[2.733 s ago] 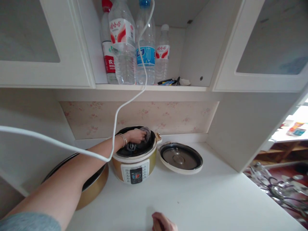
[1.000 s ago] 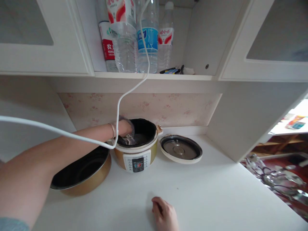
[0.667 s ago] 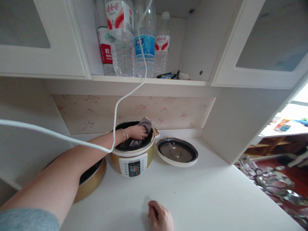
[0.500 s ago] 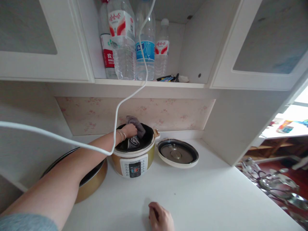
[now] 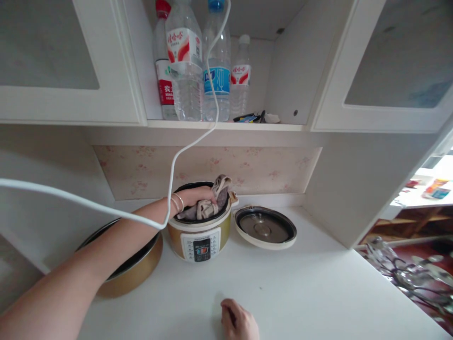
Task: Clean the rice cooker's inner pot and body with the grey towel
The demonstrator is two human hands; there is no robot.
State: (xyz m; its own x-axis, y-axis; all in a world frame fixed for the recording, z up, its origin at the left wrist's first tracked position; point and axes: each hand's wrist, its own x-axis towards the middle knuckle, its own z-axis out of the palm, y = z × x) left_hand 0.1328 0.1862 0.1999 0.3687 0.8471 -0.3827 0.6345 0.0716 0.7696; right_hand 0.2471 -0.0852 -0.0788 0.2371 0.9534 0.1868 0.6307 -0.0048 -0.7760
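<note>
A gold and white rice cooker [image 5: 224, 233] with a control panel on its front stands on the counter. My left hand [image 5: 198, 194] reaches into its black opening, fingers closed on a crumpled grey and beige patterned cloth [image 5: 221, 186]. The cloth lies against the right inner side and rim; the fingertips are partly hidden by it. The cooker's round lid [image 5: 265, 229] rests to the right, its dark inner face up. My right hand [image 5: 239, 321] is curled into a loose fist on the counter near the bottom edge, with nothing visible in it.
A gold pan [image 5: 141, 274] stands left of the cooker, partly behind my left forearm. A white cable [image 5: 173, 165] hangs across the view. Overhead, a cabinet shelf [image 5: 293, 126] holds several plastic bottles [image 5: 188, 89]. White side panels [image 5: 354, 179] flank the counter.
My left hand has shifted within the cooker, and the cloth has moved from the back and middle toward the right rim, showing more beige. My right hand remains curled on the counter.
</note>
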